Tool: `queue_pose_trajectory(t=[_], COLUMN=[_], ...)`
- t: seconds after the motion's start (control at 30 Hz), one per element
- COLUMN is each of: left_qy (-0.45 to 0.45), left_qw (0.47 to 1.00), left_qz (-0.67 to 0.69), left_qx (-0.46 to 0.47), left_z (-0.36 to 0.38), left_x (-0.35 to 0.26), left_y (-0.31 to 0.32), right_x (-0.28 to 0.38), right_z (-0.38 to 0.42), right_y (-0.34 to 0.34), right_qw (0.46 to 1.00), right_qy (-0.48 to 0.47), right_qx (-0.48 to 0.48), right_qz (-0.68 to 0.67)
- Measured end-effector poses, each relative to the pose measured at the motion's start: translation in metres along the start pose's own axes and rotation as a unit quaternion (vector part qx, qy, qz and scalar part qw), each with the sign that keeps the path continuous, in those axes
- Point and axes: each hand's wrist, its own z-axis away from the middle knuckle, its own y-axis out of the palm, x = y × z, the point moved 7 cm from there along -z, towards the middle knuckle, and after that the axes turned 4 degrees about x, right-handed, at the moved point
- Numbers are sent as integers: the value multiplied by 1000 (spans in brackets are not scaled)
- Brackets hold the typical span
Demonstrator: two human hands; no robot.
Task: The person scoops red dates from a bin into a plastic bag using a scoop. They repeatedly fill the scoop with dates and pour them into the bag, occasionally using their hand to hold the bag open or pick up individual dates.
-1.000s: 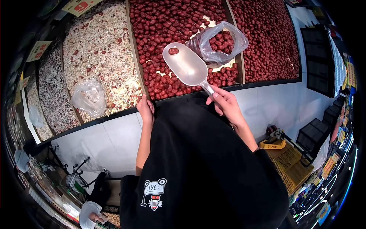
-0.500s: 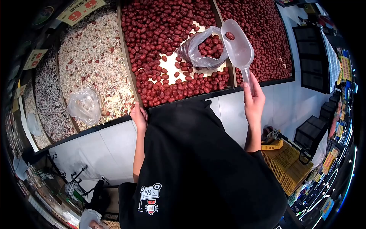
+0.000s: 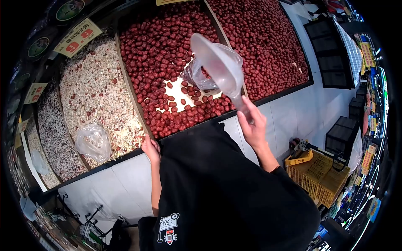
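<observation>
Right hand (image 3: 254,126) holding scoop (image 3: 224,69) over plastic bag (image 3: 193,76), red dates (image 3: 161,50), left hand (image 3: 151,149) by bin (image 3: 130,85)

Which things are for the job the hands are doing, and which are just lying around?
Likely for the job:
- scoop, in the right hand's grip
- clear bag partly behind it
- red dates

Probably just there:
- crumpled bag on the grain mix
- yellow crate
- price sign

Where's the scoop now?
In the head view, above and slightly right of centre, the scoop is in the right hand, partly hiding the bag among the red dates.
</observation>
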Motion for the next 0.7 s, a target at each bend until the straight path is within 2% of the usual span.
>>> queue_pose_trajectory(t=[0.07, 0.13, 0.23, 0.4, 0.7], left_qy=[-7, -13, -9, -4, -19], left_qw=[1000, 1000, 1000, 999, 999], left_qz=[-9, -8, -16, -29, -9], left_qx=[-4, -11, 3, -16, -27], left_z=[-4, -4, -4, -4, 1], left_x=[5, 7, 4, 3, -2], left_y=[-5, -5, -4, -4, 1], right_x=[3, 2, -21, -45, -57], right_z=[4, 11, 23, 29, 24], right_y=[22, 41, 61, 64, 68], right_qw=[992, 976, 969, 964, 966], right_qy=[-39, -70, -4, 35, 89], right_qx=[111, 164, 189, 162, 193], right_qz=[53, 127, 160, 206, 149])
